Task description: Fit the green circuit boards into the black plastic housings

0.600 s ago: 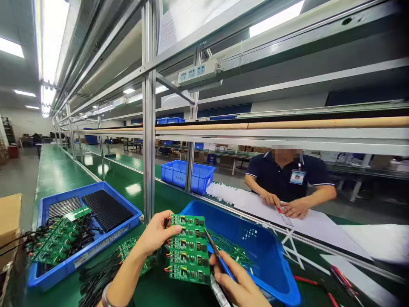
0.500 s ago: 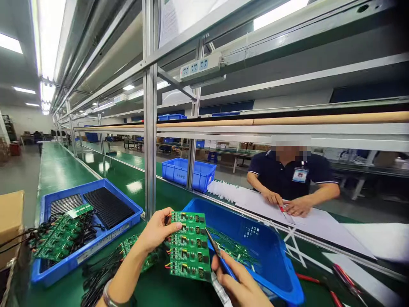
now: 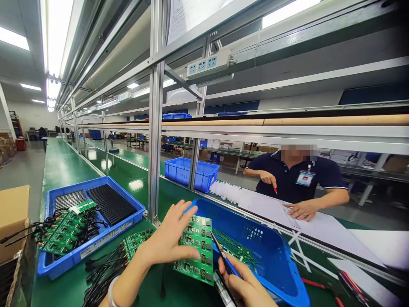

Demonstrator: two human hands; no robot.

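A green circuit board panel (image 3: 206, 260), with small digit displays along its right side, is tilted in front of me. My left hand (image 3: 171, 241) is open over the panel's left part, fingers spread and thumb across it; whether it touches is unclear. My right hand (image 3: 243, 277) is closed around a pointed tool with a blue handle (image 3: 228, 266), its dark tip by the panel's right edge. A dark and silvery object (image 3: 223, 290) shows below the panel beside my right hand; its kind is unclear. What supports the panel is hidden.
A blue bin (image 3: 277, 264) with green board strips stands behind the panel. At left, a blue tray (image 3: 92, 247) holds wired boards and black parts. More wired boards (image 3: 137, 243) lie nearby. Red-handled tools (image 3: 319, 283) lie right. Across the bench, a person (image 3: 294, 179) works over white sheets.
My left hand has let go of the panel's left edge and opened, fingers spread over it. The panel has turned slightly. Across the bench, the person's hand with the red tool has lifted away from the sheet.
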